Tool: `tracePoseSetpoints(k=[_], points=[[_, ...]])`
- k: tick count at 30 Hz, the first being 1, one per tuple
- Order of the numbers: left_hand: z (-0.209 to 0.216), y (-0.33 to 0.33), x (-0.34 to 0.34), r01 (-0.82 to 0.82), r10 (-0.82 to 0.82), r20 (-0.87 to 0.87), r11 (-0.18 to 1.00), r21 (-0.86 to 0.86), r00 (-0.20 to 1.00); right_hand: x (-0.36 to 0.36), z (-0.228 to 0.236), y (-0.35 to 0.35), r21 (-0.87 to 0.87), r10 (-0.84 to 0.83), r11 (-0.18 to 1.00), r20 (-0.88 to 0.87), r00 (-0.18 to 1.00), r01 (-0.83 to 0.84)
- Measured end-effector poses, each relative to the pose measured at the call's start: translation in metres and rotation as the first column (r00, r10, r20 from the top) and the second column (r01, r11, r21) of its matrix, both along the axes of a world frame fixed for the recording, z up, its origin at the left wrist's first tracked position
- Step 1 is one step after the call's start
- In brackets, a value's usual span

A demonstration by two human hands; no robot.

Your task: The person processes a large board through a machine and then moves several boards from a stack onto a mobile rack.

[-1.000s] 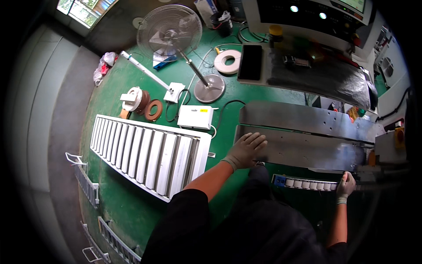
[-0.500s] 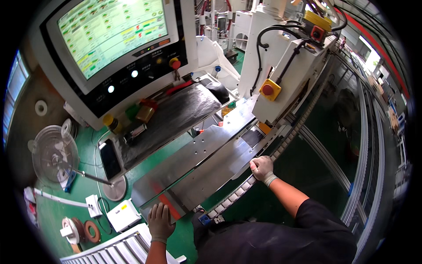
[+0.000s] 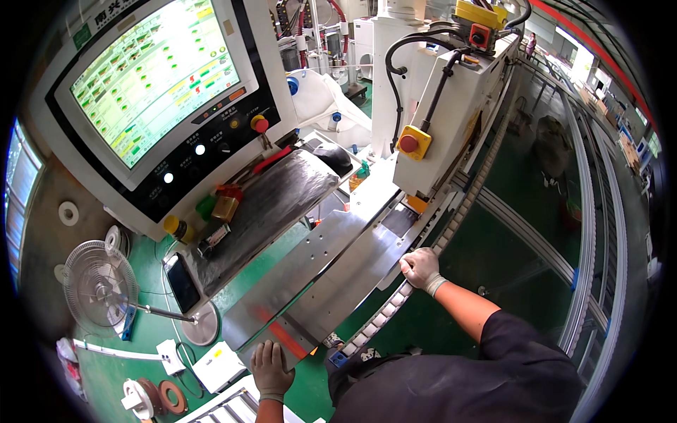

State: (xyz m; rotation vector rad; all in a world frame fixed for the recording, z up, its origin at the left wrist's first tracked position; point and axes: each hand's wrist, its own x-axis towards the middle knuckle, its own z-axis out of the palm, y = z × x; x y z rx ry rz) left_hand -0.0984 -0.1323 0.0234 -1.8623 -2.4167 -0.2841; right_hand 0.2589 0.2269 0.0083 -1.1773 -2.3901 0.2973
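My left hand (image 3: 272, 368), in a grey glove, lies at the near end of the long metal bed (image 3: 331, 282), its fingers stretched out over the edge beside a red strip (image 3: 288, 341). My right hand (image 3: 420, 269), in a pale glove, is closed at the bed's right side, next to the curved segmented track (image 3: 379, 319). Its fingertips are tucked under, so what they grip is hidden. Farther along the bed stands the white machine head (image 3: 436, 141), with a red button on a yellow box (image 3: 411, 143).
At the left a control cabinet with a lit screen (image 3: 159, 77) rises over a dark shelf (image 3: 271, 197). A phone (image 3: 182, 282) and a yellow-capped jar (image 3: 178, 228) lie on it. A fan (image 3: 101, 285) stands on the green floor. Metal rails (image 3: 598, 211) run along the right.
The view has swung, so the screen and machine head sit farther left and the near end of the bed farther right. Both hands stay at about the same places on the bed.
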Motion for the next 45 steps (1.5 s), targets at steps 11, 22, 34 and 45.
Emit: tracePoseSetpoints(k=[11,22,34,45], points=[[0.01,-0.006,0.012,0.09,-0.09,-0.008,0.995,0.05,0.996,0.003,-0.001,0.004,-0.084,-0.016,0.996,0.047,0.999,0.02],[0.013,0.0,0.007,0.137,-0.137,-0.009,0.991,0.009,0.991,0.011,-0.01,0.0,-0.07,-0.025,0.997,0.038,0.999,0.028],[-0.012,-0.01,-0.006,0.12,-0.119,0.03,0.992,-0.044,0.992,0.011,-0.01,0.001,-0.061,-0.028,0.998,0.049,0.998,0.031],[-0.004,-0.008,-0.001,0.149,-0.149,0.011,0.989,-0.001,0.989,0.011,-0.011,0.002,-0.074,-0.025,0.997,0.07,0.997,0.03]])
